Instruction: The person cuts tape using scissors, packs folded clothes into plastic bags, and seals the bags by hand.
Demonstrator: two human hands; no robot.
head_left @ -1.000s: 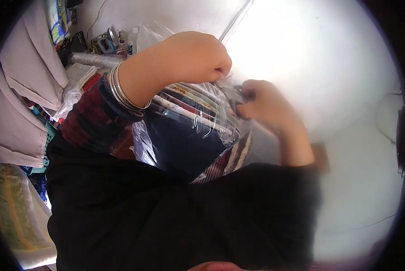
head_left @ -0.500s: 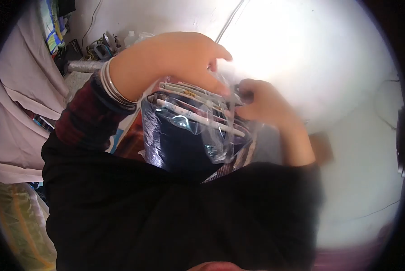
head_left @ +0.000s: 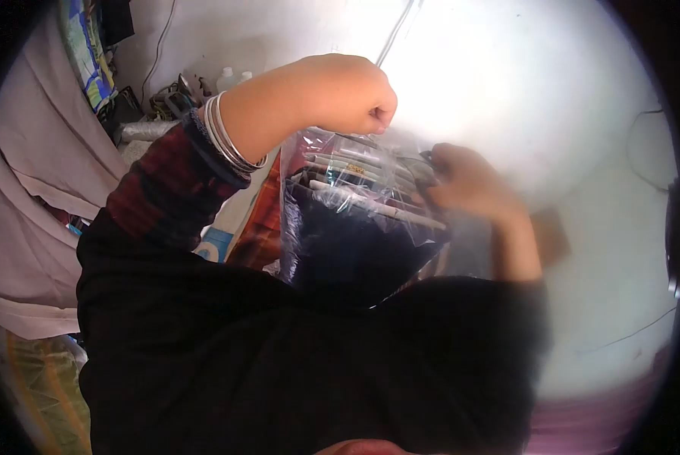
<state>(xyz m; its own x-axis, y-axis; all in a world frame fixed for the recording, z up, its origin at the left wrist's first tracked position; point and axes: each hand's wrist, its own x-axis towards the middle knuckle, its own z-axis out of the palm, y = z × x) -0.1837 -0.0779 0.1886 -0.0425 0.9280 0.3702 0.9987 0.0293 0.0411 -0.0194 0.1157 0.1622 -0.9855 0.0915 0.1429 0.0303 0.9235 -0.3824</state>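
Note:
A clear plastic bag (head_left: 289,208) stands upright in front of my chest. Inside it is a row of flat, folded-looking pieces (head_left: 378,203) with pale edges, and a large dark navy piece (head_left: 355,246) faces me. My left hand (head_left: 351,98), with several bangles at its wrist, is curled closed over the bag's far upper edge and seems to pinch the film; its fingertips are mostly hidden. My right hand (head_left: 467,182), slightly blurred, has its fingers closed at the bag's right upper edge, by a small dark spot that I cannot make out.
A light pink cloth (head_left: 44,174) hangs at the left. Bottles (head_left: 226,80) and tangled cables (head_left: 172,98) lie by the back wall. An orange-brown patterned surface (head_left: 260,220) shows left of the bag. A brown patch (head_left: 548,239) is behind my right forearm.
My left hand has gone from spread over the bag to curled closed. The bag and both hands have shifted right in view, and the bag's top film looks more stretched out.

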